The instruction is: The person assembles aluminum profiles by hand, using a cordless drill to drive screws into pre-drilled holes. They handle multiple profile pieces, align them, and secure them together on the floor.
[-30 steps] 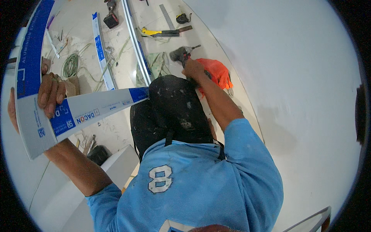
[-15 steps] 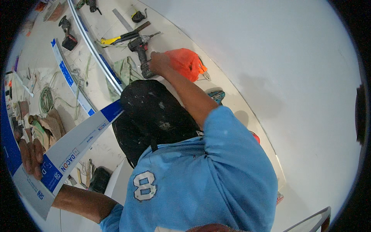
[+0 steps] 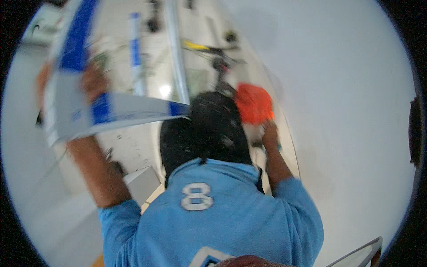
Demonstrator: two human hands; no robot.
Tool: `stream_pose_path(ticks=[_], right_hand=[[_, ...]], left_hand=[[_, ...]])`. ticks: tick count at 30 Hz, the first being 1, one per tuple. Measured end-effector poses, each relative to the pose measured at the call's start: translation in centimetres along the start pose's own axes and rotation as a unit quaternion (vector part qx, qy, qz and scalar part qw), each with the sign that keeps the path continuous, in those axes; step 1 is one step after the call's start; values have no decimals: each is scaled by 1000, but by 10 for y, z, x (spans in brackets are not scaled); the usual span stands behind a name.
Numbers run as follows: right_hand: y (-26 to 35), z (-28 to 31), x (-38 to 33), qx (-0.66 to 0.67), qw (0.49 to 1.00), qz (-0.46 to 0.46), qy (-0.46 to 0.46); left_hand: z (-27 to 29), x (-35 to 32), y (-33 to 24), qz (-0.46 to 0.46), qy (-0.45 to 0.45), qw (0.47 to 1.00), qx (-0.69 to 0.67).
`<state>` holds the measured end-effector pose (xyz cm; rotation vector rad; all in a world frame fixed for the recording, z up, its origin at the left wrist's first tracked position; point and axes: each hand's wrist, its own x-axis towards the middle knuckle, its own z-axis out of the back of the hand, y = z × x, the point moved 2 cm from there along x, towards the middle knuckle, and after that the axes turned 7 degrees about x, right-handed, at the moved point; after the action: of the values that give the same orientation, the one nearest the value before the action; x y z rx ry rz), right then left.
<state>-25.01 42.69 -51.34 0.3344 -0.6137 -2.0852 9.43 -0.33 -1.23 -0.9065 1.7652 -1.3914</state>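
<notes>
Blue fabric, the wearer's shirt [image 3: 235, 222], occupied the near centre, with black trousers [image 3: 218, 129] just beyond it. On the left, a white-and-blue profile [image 3: 71, 107] was held above the floor [image 3: 133, 149]; its two arms met at a corner by the left hand [image 3: 94, 83], which grasped it, fingers wrapped over one arm's edge. The other arm tapered to the trousers' knee. On the opposite side, the right hand [image 3: 270, 131] was at the near end of an orange-red bundle [image 3: 253, 103], close to the floor's right edge along the white wall [image 3: 347, 89]; blur prevented telling whether its grip was closed or loose. A cordless drill [image 3: 220, 66] lay left of the bundle. Farther off lay a yellow-and-black hand tool [image 3: 195, 45] and, nearer the floor's right edge, a tape measure [image 3: 230, 36]. A silvery rail [image 3: 178, 58] and, left of it, a blue-and-white strip [image 3: 135, 40] ran lengthwise away.
</notes>
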Motion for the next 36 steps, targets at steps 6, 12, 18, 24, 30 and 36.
stream_pose_path(ticks=[6, 12, 18, 24, 30, 36], right_hand=[[163, 128, 120, 203, 977, 36, -59], [451, 327, 161, 291, 888, 357, -3], [581, 373, 151, 229, 805, 547, 13], [610, 366, 163, 111, 799, 591, 9], [628, 380, 152, 77, 823, 559, 62], [639, 376, 151, 56, 793, 606, 43]], left_hand=[[-47, -19, -18, -65, -44, 997, -30], [-39, -23, -9, -51, -3, 995, -83], [-63, -18, -11, -86, 6, 990, -113], [-65, -25, -16, -83, 19, 981, -173], [-51, -21, -10, -98, 29, 985, -137], [-52, -25, -12, -93, 32, 984, -148]])
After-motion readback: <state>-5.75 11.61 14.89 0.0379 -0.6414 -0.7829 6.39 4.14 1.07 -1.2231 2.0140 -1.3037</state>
